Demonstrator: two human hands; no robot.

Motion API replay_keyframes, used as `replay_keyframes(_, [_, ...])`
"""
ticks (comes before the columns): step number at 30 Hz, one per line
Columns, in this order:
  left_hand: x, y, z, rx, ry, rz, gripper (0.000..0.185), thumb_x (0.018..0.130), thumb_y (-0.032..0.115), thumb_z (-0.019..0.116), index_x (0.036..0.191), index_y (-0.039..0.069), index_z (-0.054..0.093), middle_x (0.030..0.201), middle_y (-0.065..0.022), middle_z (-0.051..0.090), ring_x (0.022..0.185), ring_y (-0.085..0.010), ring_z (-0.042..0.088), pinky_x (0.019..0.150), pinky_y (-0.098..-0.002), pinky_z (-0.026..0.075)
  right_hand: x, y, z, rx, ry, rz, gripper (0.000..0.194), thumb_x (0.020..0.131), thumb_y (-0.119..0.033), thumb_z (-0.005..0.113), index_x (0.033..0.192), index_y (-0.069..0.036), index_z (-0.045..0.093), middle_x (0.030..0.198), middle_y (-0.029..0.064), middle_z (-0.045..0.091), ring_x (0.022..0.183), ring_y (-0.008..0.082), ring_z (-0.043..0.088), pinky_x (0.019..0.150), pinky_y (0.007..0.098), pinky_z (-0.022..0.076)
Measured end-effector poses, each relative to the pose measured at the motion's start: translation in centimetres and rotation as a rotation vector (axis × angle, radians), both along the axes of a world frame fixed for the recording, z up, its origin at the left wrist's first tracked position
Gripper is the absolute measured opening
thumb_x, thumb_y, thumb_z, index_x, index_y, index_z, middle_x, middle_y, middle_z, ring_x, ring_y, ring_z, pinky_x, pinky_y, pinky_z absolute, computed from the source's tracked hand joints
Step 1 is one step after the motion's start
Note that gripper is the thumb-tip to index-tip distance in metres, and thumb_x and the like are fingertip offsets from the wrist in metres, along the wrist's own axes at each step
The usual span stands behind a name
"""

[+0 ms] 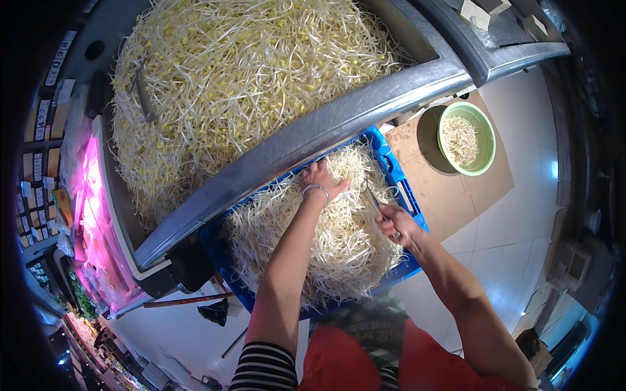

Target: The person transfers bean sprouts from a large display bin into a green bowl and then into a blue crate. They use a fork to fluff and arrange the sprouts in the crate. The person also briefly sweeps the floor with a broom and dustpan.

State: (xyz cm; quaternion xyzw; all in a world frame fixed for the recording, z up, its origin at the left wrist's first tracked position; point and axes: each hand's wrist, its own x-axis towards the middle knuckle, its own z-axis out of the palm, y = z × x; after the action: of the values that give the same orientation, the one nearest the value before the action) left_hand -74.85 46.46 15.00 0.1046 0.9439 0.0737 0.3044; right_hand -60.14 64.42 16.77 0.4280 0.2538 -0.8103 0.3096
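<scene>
A blue plastic crate [405, 188] filled with bean sprouts [342, 244] stands right before me. My left hand [323, 183], with a bracelet at its wrist, rests with spread fingers on the sprouts near the crate's far side. My right hand [397, 224] is closed around a metal tool [371, 201], whose far end reaches into the sprouts; its exact kind cannot be told. Above the crate, a metal-edged bin [313, 128] holds a large heap of bean sprouts [244, 73] with yellow heads. Another tool with a handle [144, 100] lies on that heap at the left.
A green plastic basin [484, 163] with some sprouts stands on a cardboard sheet [469, 200] at the right. Pink-lit plastic bags [93, 210] lie left of the bin. A black plastic bag [214, 312] and a reddish stick [188, 299] are at the lower left.
</scene>
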Motion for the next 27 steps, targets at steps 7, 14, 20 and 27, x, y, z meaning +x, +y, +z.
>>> replay_keyframes(7, [-2.0,0.8,-2.3,0.002,-0.216,0.003,0.099,0.064,0.063,0.065,0.138,0.011,0.027,0.140,-0.0139,0.034,0.128,-0.0282,0.035,0.104,-0.0418,0.029,1.0,0.2,-1.1,0.037,0.034,0.041,0.013,0.094,-0.022,0.047,0.093,-0.010,0.045,0.070,0.0004,0.047,0.044,0.0020,0.032,0.033,0.0151,0.0228])
replay_keyframes(14, [0.5,0.5,-2.2,0.109,-0.125,-0.013,0.090,0.063,0.054,0.070,0.135,0.014,0.036,0.133,-0.0104,0.045,0.121,-0.0263,0.044,0.103,-0.0376,0.031,3.8,-1.1,0.3,0.099,0.159,0.106,0.024,0.094,-0.017,0.047,0.116,-0.009,0.043,0.068,0.0005,0.046,0.044,0.0041,0.034,0.035,0.0194,0.0274])
replay_keyframes(20, [5.6,-2.3,0.6,0.391,0.084,-0.028,0.074,0.065,0.039,0.074,0.127,0.011,0.044,0.124,-0.0107,0.051,0.114,-0.0255,0.049,0.096,-0.0397,0.034,6.3,-2.8,6.1,0.214,0.196,0.208,0.047,0.095,-0.017,0.043,0.139,-0.011,0.027,0.071,0.0010,0.045,0.046,0.0052,0.032,0.037,0.0195,0.0297])
replay_keyframes(27, [9.9,-4.9,4.0,0.529,0.186,0.042,0.069,0.065,0.029,0.075,0.124,0.010,0.045,0.111,-0.0098,0.058,0.101,-0.0263,0.054,0.089,-0.0386,0.037,8.5,-5.6,12.0,0.333,0.242,0.259,0.049,0.094,-0.015,0.044,0.139,-0.013,0.026,0.069,0.0015,0.047,0.045,0.0069,0.035,0.036,0.0203,0.0304])
